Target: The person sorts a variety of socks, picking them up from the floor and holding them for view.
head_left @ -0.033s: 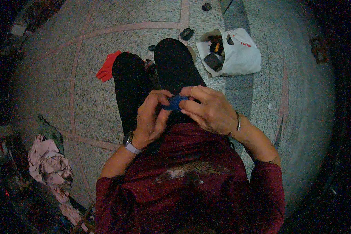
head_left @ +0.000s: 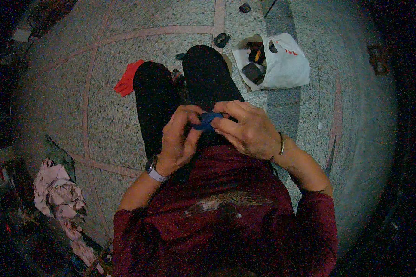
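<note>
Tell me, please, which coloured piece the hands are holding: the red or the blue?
The small blue piece, held between the left hand and the right hand; the red piece lies apart on the floor, beside the left knee.

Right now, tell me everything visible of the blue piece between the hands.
The blue piece is small, dark blue and matte, perhaps soft, with its outline partly covered. The left hand pinches its left end, the right hand its right, over the black trousers. Finer parts and exact material are too dim to tell.
</note>
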A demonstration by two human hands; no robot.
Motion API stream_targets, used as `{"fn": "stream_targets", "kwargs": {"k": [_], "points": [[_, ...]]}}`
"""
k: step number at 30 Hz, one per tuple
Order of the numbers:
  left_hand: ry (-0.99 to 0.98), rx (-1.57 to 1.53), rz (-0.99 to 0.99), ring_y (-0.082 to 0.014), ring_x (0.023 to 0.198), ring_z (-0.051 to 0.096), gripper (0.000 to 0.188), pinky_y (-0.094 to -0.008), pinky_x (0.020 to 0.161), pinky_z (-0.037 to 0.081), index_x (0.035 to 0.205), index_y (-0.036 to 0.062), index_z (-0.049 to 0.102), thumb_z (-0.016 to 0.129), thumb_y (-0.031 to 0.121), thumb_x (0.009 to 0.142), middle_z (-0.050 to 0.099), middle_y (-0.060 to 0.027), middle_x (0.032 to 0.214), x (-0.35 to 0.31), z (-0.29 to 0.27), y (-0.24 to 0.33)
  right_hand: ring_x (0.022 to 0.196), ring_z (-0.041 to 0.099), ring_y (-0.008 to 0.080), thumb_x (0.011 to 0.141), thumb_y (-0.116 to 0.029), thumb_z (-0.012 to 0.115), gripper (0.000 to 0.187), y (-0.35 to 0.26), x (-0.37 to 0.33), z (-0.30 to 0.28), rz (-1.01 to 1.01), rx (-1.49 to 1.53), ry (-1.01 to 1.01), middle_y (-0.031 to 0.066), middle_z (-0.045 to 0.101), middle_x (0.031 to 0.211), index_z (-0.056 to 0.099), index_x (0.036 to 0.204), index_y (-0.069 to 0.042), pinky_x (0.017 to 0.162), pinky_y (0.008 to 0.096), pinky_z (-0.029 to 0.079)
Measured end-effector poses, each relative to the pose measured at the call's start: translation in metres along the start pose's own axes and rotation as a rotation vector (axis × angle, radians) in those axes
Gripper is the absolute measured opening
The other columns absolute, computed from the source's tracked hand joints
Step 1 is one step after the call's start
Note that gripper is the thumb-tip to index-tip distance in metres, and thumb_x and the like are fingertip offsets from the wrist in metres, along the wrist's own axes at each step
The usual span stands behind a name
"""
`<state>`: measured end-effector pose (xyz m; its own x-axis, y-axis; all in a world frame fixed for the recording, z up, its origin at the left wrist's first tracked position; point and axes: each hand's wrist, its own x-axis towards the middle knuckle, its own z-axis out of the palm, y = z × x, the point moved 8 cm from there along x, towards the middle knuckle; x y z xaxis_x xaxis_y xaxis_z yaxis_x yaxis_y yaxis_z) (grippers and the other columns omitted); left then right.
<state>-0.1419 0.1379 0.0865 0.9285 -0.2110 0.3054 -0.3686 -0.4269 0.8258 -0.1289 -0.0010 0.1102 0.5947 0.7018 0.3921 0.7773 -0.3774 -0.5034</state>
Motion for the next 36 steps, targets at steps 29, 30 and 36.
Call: {"fn": "stream_targets", "kwargs": {"k": [29, 30, 36], "points": [[-0.071, 0.020, -0.018, -0.0262, 0.090, 0.058, 0.017, -0.0324, 0.077, 0.048, 0.091, 0.0035, 0.049, 0.063, 0.004, 0.081, 0.056, -0.0170, 0.100, 0.008, -0.001, 0.014, 0.077, 0.060, 0.0252, 0.076, 0.002, 0.067, 0.021, 0.012, -0.004, -0.005, 0.128, 0.247, 0.100, 0.0119, 0.054, 0.103, 0.059, 0.094, -0.005, 0.065, 0.0312, 0.050], [-0.076, -0.023, -0.040, -0.0241, 0.088, 0.058, 0.017, -0.0314, 0.075, 0.047, 0.093, 0.0032, 0.050, 0.063, 0.005, 0.082, 0.057, -0.0162, 0.099, 0.009, -0.001, 0.013, 0.077, 0.060, 0.0255, 0.076, 0.003, 0.066, 0.021, 0.011, -0.004, -0.006, 0.142, 0.262, 0.085, 0.0122, 0.054, 0.103, 0.059, 0.094, -0.004, 0.065, 0.0310, 0.050], [-0.135, -0.025, -0.258, -0.0143, 0.073, 0.055, 0.019, -0.0279, 0.062, 0.045, 0.100, 0.0015, 0.052, 0.061, 0.009, 0.085, 0.058, -0.0103, 0.091, 0.009, -0.001, 0.002, 0.081, 0.060, 0.0221, 0.079, 0.003, 0.064, 0.019, 0.020, -0.011, 0.001, 0.222, 0.454, 0.138, 0.0125, 0.055, 0.101, 0.055, 0.095, -0.003, 0.069, 0.0288, 0.050]]}}
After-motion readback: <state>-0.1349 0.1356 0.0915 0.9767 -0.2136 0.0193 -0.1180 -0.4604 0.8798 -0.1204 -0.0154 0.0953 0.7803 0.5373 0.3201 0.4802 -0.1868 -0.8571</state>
